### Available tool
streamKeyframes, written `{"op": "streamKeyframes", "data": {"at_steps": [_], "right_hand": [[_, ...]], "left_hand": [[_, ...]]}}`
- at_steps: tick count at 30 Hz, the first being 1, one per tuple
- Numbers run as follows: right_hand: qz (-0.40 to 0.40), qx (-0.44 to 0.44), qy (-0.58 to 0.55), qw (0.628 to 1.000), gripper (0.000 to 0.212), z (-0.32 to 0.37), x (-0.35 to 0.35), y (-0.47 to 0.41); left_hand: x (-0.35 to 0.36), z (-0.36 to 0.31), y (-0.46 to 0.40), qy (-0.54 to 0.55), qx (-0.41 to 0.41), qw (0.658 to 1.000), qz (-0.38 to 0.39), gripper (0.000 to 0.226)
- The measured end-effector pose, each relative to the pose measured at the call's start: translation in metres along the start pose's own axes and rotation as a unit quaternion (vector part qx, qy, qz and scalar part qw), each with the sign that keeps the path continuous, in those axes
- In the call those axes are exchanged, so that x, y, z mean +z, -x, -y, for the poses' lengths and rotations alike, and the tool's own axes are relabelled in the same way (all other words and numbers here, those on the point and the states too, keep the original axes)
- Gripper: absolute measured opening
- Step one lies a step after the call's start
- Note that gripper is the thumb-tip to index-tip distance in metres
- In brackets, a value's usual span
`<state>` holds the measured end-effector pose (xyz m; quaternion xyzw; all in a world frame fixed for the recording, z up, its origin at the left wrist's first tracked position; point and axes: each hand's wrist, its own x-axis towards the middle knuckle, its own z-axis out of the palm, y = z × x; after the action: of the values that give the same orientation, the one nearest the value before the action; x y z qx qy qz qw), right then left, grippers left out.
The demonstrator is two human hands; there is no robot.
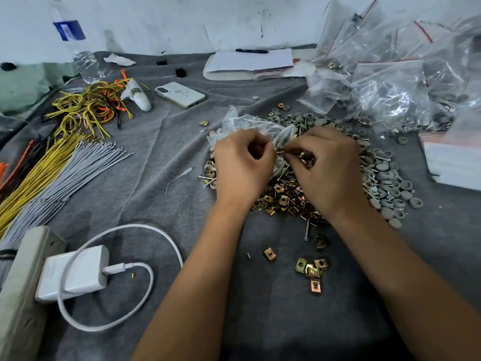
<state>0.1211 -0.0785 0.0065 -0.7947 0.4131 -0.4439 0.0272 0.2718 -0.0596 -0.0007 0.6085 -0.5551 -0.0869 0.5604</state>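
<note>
From the head camera, your left hand [243, 162] is curled tight, gripping the small clear plastic bag [250, 126] with its crumpled top sticking up behind your knuckles. Your right hand [328, 165] is curled too, with its fingertips pinching the same bag's edge where the two hands meet. The bag sits just above the heap of brass-coloured square metal clips [283, 196], ringed by grey round rubber caps [385, 175], on the grey cloth [156, 152]. To your left lie a white phone [180, 94], a white charger block [75, 272] and bundled yellow and grey wires [52, 173].
</note>
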Motion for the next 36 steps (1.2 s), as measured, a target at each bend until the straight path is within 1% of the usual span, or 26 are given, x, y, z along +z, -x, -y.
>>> {"op": "streamKeyframes", "data": {"at_steps": [3, 6, 9, 10, 11, 12, 15, 16, 18, 22, 24, 25, 27, 29, 30, 31, 33, 36], "right_hand": [[0.006, -0.017, 0.042, 0.999, 0.014, 0.002, 0.008, -0.002], [0.026, -0.021, 0.029, 0.999, 0.018, 0.002, 0.011, -0.002], [-0.025, -0.005, -0.009, 1.0, 0.016, -0.002, 0.003, -0.003], [-0.034, 0.007, -0.012, 0.999, 0.014, -0.004, 0.001, -0.003], [-0.027, 0.022, -0.004, 0.999, 0.014, -0.005, -0.001, -0.003], [0.0, 0.038, 0.021, 0.999, 0.016, -0.008, -0.001, -0.003], [0.121, 0.067, 0.119, 0.983, 0.035, -0.012, 0.004, 0.0], [0.145, 0.067, 0.134, 0.978, 0.038, -0.012, 0.006, 0.001], [0.158, 0.064, 0.13, 0.977, 0.036, -0.012, 0.008, 0.002], [0.137, 0.061, 0.06, 0.987, 0.021, -0.012, 0.007, 0.001], [0.114, 0.066, 0.008, 0.991, 0.016, -0.013, 0.005, 0.001], [0.088, 0.068, -0.026, 0.993, 0.014, -0.012, 0.003, 0.0], [0.01, 0.057, -0.078, 0.995, 0.013, -0.01, -0.003, -0.002], [-0.068, 0.022, -0.093, 0.993, 0.015, -0.007, -0.006, -0.002], [-0.09, 0.0, -0.091, 0.992, 0.015, -0.006, -0.006, -0.002], [-0.097, -0.02, -0.084, 0.991, 0.015, -0.005, -0.005, -0.001], [-0.082, -0.045, -0.065, 0.993, 0.014, -0.002, 0.001, -0.001], [-0.033, -0.034, -0.018, 0.999, 0.012, -0.003, 0.011, -0.003]], "left_hand": [[0.001, 0.0, 0.0, 0.005, 0.0, 1.0, 0.0, 0.011], [0.0, 0.0, -0.002, 0.018, -0.028, 0.999, -0.016, 0.012], [-0.003, 0.001, -0.003, 0.041, -0.058, 0.997, -0.035, 0.015], [-0.004, 0.0, -0.004, 0.049, -0.067, 0.996, -0.042, 0.017], [-0.004, 0.0, -0.004, 0.054, -0.073, 0.995, -0.048, 0.02], [-0.005, 0.0, -0.004, 0.056, -0.076, 0.994, -0.051, 0.022], [-0.006, -0.002, -0.004, 0.056, -0.084, 0.993, -0.055, 0.025], [-0.006, -0.002, -0.004, 0.054, -0.085, 0.993, -0.057, 0.025], [-0.007, -0.002, -0.005, 0.053, -0.085, 0.993, -0.062, 0.024], [-0.007, -0.002, -0.005, 0.056, -0.089, 0.992, -0.064, 0.026], [-0.007, -0.001, -0.006, 0.056, -0.092, 0.992, -0.064, 0.027], [-0.008, -0.001, -0.006, 0.056, -0.093, 0.992, -0.063, 0.027], [-0.007, -0.001, -0.005, 0.057, -0.09, 0.993, -0.057, 0.023], [-0.006, -0.002, -0.003, 0.056, -0.078, 0.995, -0.04, 0.019], [-0.005, -0.003, -0.002, 0.052, -0.07, 0.996, -0.03, 0.018], [-0.004, -0.004, -0.001, 0.046, -0.061, 0.997, -0.019, 0.018], [-0.003, -0.006, -0.001, 0.042, -0.047, 0.998, -0.003, 0.018], [-0.004, -0.005, -0.002, 0.055, -0.054, 0.997, -0.01, 0.016]]}}
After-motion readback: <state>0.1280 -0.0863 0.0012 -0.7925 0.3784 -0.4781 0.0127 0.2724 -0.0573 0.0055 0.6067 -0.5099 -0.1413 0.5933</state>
